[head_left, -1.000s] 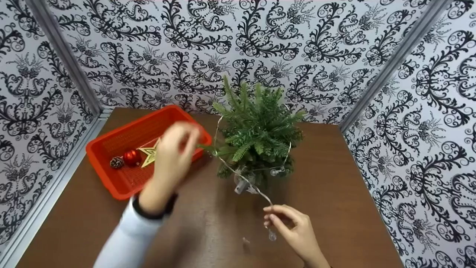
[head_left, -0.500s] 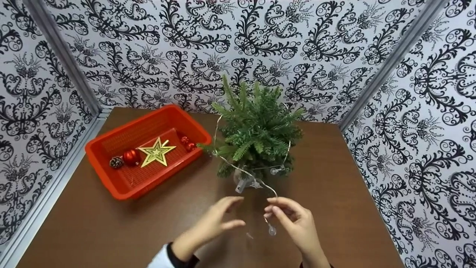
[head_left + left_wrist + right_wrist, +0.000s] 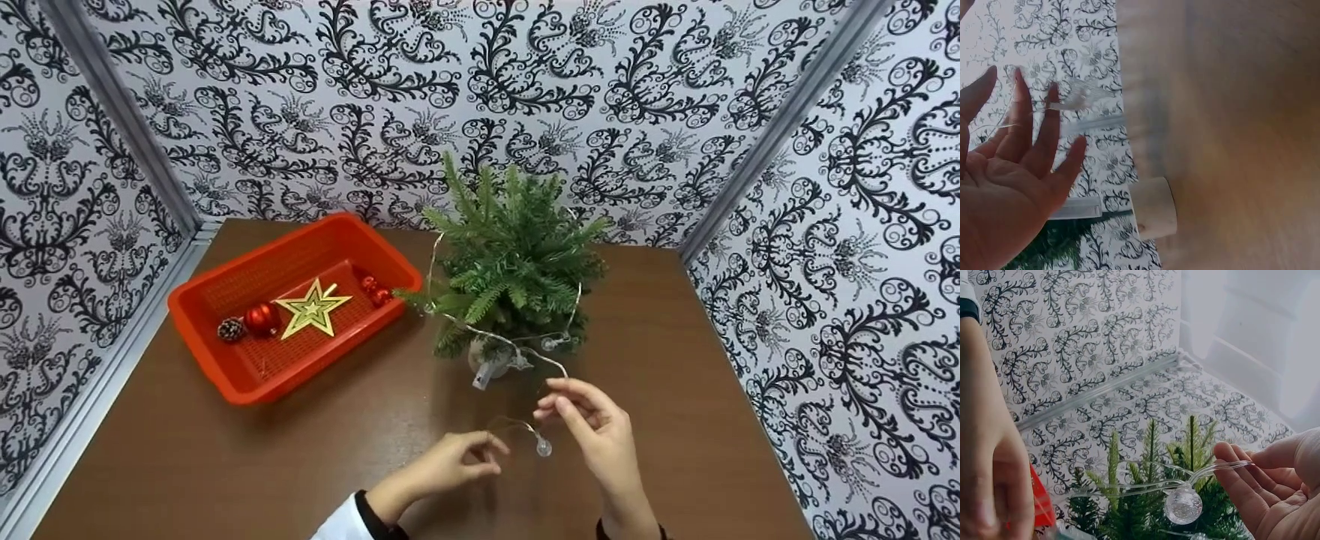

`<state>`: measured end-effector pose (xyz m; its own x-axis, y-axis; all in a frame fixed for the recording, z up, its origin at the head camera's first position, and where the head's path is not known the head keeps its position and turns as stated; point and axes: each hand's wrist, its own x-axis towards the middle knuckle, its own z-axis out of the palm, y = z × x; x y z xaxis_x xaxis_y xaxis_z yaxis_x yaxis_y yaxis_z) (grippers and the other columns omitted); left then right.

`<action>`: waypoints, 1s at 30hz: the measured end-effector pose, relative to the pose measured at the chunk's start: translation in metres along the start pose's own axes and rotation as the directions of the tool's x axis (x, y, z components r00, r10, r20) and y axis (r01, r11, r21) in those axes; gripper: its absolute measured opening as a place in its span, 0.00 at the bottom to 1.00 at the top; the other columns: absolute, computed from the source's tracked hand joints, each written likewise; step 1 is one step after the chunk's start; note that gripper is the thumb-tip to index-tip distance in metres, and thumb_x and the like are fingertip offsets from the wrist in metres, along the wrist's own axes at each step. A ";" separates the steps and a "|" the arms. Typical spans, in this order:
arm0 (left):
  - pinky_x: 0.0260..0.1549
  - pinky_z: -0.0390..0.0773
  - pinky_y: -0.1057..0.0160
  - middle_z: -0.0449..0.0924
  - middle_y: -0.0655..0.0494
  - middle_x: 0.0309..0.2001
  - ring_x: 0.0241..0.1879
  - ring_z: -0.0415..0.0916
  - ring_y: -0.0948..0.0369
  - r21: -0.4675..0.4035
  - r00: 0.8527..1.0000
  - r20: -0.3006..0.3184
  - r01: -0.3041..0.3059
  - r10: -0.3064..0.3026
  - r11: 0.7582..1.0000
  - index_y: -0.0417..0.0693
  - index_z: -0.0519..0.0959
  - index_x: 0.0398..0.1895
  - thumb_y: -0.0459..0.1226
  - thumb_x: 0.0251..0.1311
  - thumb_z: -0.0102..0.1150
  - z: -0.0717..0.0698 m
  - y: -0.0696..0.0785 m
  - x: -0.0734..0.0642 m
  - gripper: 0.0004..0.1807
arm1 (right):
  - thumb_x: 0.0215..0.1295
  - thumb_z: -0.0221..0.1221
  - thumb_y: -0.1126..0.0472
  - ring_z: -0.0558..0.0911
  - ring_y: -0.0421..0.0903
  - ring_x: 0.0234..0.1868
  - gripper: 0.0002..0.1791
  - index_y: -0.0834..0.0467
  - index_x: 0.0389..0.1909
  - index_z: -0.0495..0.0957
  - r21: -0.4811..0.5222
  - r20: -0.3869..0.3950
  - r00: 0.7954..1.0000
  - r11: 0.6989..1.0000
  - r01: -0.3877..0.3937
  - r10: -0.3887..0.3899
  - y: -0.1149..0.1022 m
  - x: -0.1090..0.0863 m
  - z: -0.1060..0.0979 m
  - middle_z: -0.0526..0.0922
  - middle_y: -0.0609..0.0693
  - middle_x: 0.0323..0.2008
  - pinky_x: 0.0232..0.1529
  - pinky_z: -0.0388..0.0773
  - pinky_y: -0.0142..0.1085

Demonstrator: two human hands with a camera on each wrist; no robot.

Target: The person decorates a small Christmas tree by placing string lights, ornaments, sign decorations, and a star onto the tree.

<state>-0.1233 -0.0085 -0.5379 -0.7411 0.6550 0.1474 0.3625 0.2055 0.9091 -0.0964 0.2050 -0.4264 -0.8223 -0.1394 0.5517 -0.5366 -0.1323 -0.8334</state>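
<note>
**Light string part-wound on tree, loose length at the hands**

Work in hand: light string (image 3: 1223, 467) on and around small tree (image 3: 517, 262), near the middle of the counter (image 3: 660, 360). Judged about partway through.

Done: string draped down both sides and across the lower front of the branches, with small clear bulbs (image 3: 550, 344) along it. Left: a loose length, off the branches, out in front of the tree, with an end bulb (image 3: 544, 447) between the hands. Cannot tell about the run behind the tree.

Right hand (image 3: 596, 424): string pinched between thumb and forefinger. Left hand (image 3: 450, 465): relaxed, fingers loosely parted, no grip evident, near the thin wire. Contact with wire unclear.

Not on tree: gold star (image 3: 313, 308), red ball (image 3: 262, 319), pinecone (image 3: 231, 328) and smaller red balls (image 3: 381, 297), all inside red basket (image 3: 292, 262), left of the tree.

Materials. String: thin, glossy, clear, plastic by look; round bulb in right wrist view, speckled inside. Tree: dense needles, dark green, with paler upright tips. Basket: oblong, smooth-rimmed, perforated. Star: flat, five-pointed, cut through in nested outlines, metallic sheen. Red ball: smooth, shiny. Pinecone: rough, scaly, pale-tipped. Counter: brown, wood-look, faintly glossy.
</note>
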 end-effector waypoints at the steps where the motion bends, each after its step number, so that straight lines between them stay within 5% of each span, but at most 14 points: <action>1: 0.40 0.81 0.67 0.85 0.48 0.37 0.35 0.81 0.66 -0.009 1.000 -0.014 0.015 -0.015 1.000 0.43 0.81 0.45 0.35 0.62 0.61 -0.003 -0.001 -0.001 0.10 | 0.66 0.48 0.80 0.87 0.43 0.35 0.12 0.76 0.48 0.75 -0.002 -0.013 1.000 1.000 -0.017 0.017 0.001 0.000 -0.001 0.87 0.49 0.36 0.39 0.85 0.36; 9: 0.34 0.81 0.69 0.84 0.46 0.39 0.32 0.80 0.65 0.036 0.986 -0.163 0.038 -0.032 0.999 0.40 0.83 0.42 0.39 0.68 0.55 -0.044 0.003 -0.021 0.12 | 0.67 0.49 0.78 0.87 0.43 0.36 0.11 0.76 0.47 0.75 0.025 -0.104 0.992 0.997 -0.070 0.072 0.006 0.004 -0.008 0.87 0.50 0.35 0.39 0.85 0.36; 16: 0.25 0.79 0.71 0.83 0.54 0.32 0.26 0.77 0.67 0.247 0.937 -0.330 -0.033 0.116 0.968 0.48 0.84 0.41 0.36 0.64 0.58 -0.075 0.027 -0.034 0.07 | 0.69 0.50 0.75 0.87 0.44 0.36 0.13 0.67 0.50 0.77 0.088 -0.209 0.963 0.984 -0.157 0.172 0.007 0.008 -0.008 0.87 0.49 0.34 0.40 0.84 0.33; 19: 0.22 0.76 0.74 0.81 0.58 0.28 0.25 0.74 0.71 0.370 0.902 -0.350 -0.114 0.252 0.922 0.50 0.84 0.40 0.34 0.62 0.61 -0.085 0.040 -0.035 0.06 | 0.68 0.51 0.75 0.87 0.45 0.36 0.16 0.63 0.55 0.75 0.140 -0.250 0.949 0.976 -0.164 0.195 0.008 0.011 -0.008 0.87 0.51 0.34 0.41 0.84 0.34; 23: 0.24 0.73 0.79 0.80 0.63 0.27 0.24 0.74 0.72 0.529 0.842 -0.333 -0.206 0.424 0.823 0.50 0.85 0.37 0.33 0.57 0.65 -0.099 0.059 -0.031 0.06 | 0.68 0.52 0.74 0.87 0.47 0.38 0.18 0.64 0.58 0.72 0.182 -0.302 0.934 0.973 -0.141 0.191 0.009 0.014 -0.008 0.87 0.53 0.36 0.42 0.84 0.34; 30: 0.26 0.74 0.77 0.81 0.62 0.26 0.24 0.74 0.69 0.655 0.753 -0.272 -0.311 0.599 0.689 0.48 0.84 0.34 0.34 0.54 0.68 -0.121 0.089 -0.022 0.04 | 0.71 0.50 0.71 0.86 0.45 0.45 0.11 0.71 0.48 0.78 0.127 -0.318 0.941 0.989 -0.081 0.118 0.011 0.021 -0.014 0.87 0.53 0.43 0.47 0.82 0.33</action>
<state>-0.1432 -0.0929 -0.4125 -0.4945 0.4180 0.7621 0.8505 0.4137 0.3249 -0.1218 0.2145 -0.4243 -0.8972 0.1647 0.4096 -0.4395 -0.2440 -0.8645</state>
